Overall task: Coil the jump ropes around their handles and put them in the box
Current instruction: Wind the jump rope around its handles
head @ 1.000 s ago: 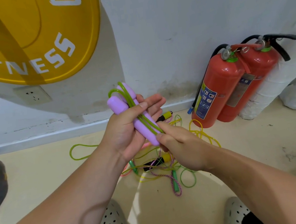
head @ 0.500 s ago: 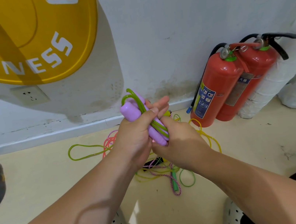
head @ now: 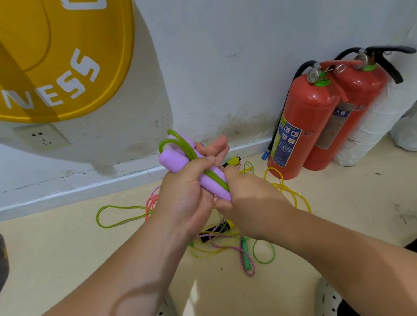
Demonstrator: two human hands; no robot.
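Cream floor (head: 55, 264), white wall (head: 236, 30); left hand (head: 184, 200), right hand (head: 253, 205) clamped on purple handles (head: 171, 161)

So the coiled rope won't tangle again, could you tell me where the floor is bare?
Bare floor: left of the green loop, and right of the yellow rope in front of the fire extinguishers. Crowded: the rope pile in between.

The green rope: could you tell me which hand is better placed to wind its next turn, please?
Probably the right hand: it pinches the green rope, while the left hand grips the purple handles.
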